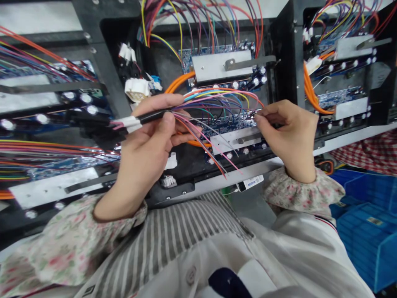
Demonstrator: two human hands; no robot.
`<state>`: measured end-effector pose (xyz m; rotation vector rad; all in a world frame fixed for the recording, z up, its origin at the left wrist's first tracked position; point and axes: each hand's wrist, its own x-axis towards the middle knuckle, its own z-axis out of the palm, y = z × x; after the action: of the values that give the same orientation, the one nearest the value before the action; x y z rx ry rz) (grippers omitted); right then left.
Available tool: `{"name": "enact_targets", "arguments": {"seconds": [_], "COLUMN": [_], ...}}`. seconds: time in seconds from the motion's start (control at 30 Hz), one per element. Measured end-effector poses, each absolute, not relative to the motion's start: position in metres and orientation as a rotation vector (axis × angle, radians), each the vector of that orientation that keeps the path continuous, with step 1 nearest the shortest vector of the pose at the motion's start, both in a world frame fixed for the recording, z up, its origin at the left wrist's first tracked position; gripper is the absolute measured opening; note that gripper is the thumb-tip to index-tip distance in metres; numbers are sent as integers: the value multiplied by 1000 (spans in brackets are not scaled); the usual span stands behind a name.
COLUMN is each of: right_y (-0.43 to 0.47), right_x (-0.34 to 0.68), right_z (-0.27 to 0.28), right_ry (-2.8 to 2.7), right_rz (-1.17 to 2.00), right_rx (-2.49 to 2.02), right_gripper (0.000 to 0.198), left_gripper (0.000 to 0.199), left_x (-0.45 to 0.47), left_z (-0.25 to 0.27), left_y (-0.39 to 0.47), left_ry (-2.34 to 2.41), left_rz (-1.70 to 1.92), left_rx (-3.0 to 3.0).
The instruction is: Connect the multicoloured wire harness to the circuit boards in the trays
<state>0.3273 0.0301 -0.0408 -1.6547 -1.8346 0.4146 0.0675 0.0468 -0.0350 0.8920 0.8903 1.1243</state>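
Note:
A wire harness (155,116) in a black sleeve lies across my left hand (151,136), pinched between thumb and fingers. Its coloured wires fan out to the right; several loose ends, pink, grey and orange, hang below. My right hand (287,132) pinches the end of a wire (259,103) at the right end of a blue circuit board (228,124). The fingertips hide that wire's tip, so I cannot tell if it touches the board. A silver metal plate (226,140) runs along the board's near side.
Behind my hands is another wired circuit board (186,58) with a metal plate (214,68). More wired boards stand in black frames at left and right. Blue bins (366,231) are at the lower right, near a red checked cloth (369,153). A small white-labelled device (250,182) sits below the bench edge.

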Motion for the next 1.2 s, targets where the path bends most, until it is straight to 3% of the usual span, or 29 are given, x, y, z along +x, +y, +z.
{"name": "enact_targets", "arguments": {"seconds": [0.8,0.93,1.07,1.2], "right_y": [39,33,25,27], "right_x": [331,323,306,296], "right_z": [-31,-13,-3,-10], "right_ry": [-2110,-2076,-2260,-2419], "right_rz": [357,289,446,362], "right_rx": [-1679,-1778,-1426,-1241], "right_gripper": [5,19,12,21], "left_gripper": [13,13,12,8], "left_x": [68,68,68,71], "left_z": [-33,-34,-38,-36], "left_y": [46,46,45,43], "left_ry": [916,910,904,921], "left_rz": [1168,1147,1144,1119], "left_rx": [960,949,928,830]}}
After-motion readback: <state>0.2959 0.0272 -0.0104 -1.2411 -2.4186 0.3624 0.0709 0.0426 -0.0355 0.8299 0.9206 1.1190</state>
